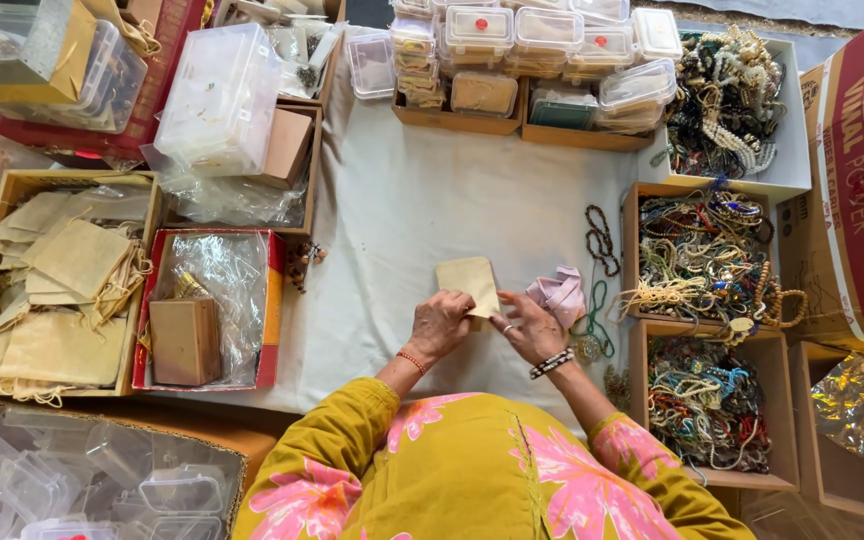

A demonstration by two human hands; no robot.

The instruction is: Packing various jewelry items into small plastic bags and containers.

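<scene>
Many tan cloth bags (62,290) lie in a box at the far left. Next comes a red box (270,300) with a small brown box (184,340) inside. On the white cloth (382,200), the left hand (439,325) curls shut on a small tan pouch (469,284). The right hand (532,328) pinches its lower edge. A pink cloth (559,295) lies just beside it. Boxes of bead necklaces (707,255) sit on the right.

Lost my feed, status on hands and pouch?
Both hands, left hand and right hand, on beige pouch. Pouch on white cloth. Pink tissue beside right hand.
</scene>
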